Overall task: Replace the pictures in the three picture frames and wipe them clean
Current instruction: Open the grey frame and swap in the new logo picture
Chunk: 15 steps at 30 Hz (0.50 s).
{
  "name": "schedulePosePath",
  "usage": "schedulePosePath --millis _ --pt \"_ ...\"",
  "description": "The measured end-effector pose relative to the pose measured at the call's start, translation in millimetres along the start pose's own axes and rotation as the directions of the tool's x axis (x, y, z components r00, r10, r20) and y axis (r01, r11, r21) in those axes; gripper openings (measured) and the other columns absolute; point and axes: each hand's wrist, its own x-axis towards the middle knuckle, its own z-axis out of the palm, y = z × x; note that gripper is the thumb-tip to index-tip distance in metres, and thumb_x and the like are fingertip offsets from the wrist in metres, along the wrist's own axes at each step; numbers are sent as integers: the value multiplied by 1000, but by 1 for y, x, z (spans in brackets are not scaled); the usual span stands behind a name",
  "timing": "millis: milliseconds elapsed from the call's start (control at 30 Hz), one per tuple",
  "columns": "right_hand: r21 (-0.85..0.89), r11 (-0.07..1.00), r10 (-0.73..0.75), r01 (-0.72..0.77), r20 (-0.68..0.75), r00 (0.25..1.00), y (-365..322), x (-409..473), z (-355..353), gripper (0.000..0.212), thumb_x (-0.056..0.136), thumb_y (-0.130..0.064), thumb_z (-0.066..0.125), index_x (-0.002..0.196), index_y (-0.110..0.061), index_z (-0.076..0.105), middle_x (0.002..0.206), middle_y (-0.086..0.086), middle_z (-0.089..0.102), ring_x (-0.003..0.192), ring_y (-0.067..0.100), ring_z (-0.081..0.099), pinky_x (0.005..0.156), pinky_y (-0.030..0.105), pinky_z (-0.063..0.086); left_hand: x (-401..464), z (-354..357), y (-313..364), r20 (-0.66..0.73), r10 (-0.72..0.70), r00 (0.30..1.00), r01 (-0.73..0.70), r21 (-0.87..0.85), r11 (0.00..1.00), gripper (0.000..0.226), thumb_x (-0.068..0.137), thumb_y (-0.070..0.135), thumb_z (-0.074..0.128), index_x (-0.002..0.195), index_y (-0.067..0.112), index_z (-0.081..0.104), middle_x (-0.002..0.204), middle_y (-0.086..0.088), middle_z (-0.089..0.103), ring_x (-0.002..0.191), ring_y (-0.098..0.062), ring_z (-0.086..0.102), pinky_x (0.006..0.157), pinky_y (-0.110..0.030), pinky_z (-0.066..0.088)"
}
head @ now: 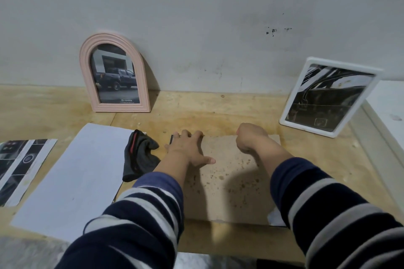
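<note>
Left hand (188, 150): we see the fingers spread and fairly straight, tips at the far edge of the backing board (231, 179), thumb laid flat on its speckled brown face. A dark corner shows just past the fingertips; we cannot tell what it belongs to.

Right hand (251, 137): fingers curled under at the board's far edge, near its right corner. We cannot tell whether they pinch the edge or only press on it.

Backing board: lies flat on the desk (196, 111), between both striped sleeves. A pale scrap shows at its near right corner.

Cloth (140, 155): dark grey with a red stripe, crumpled, just left of the left hand, overlapping the right edge of the white sheet (72, 181).

White sheet: flat, blank side up.

Print (19, 166): 1 photo sheet at the far left edge, flat, apart from the white sheet.

Pink frame (115, 72): arched, upright, leaning on the wall (196, 17), holding a picture of a dark pickup.

White frame (328, 96): rectangular, tilted back, standing at the right, with a dark picture inside.
</note>
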Motion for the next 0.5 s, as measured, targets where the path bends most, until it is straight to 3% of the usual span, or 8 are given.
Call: schedulePosePath --millis 133,200,267,367,500 --pt "-23 1000 19 -19 13 1000 -2 2 0 29 82 7 48 100 -7 65 114 5 65 85 24 62 67 29 49 8 -8 12 89 -8 996 7 12 1000 93 67 64 73 141 40 23 149 -7 22 136 -51 16 105 -67 28" --pt "-34 999 33 -32 5 999 -3 3 2 18 81 8 49 80 -7 58 100 5 65 70 21 56 61 28 47 13 -8 15 97 -24 995 24 2 1000 93 62 61 78 138 40 27 146 -7 21 135 -53 19 105 -66 28" --pt "-34 998 51 -51 -10 999 -3 4 4 20 81 7 50 70 -8 53 81 4 59 66 20 53 61 29 45 17 -9 19 97 -35 995 35 -6 999 94 59 56 82 135 39 30 142 -6 19 132 -54 22 103 -66 29" --pt "-40 998 46 -47 -37 998 -4 3 6 23 82 7 50 67 -11 51 73 4 53 73 24 54 70 32 46 16 -19 29 146 -96 985 92 34 995 97 64 49 83 142 32 28 147 -4 11 131 -55 23 104 -68 27" --pt "-57 998 34 -36 -38 999 -5 5 4 24 81 8 48 67 -11 50 72 5 52 79 27 54 93 40 48 19 -34 37 198 -108 974 90 96 991 105 65 48 84 148 28 23 153 -7 3 135 -44 30 105 -67 28"
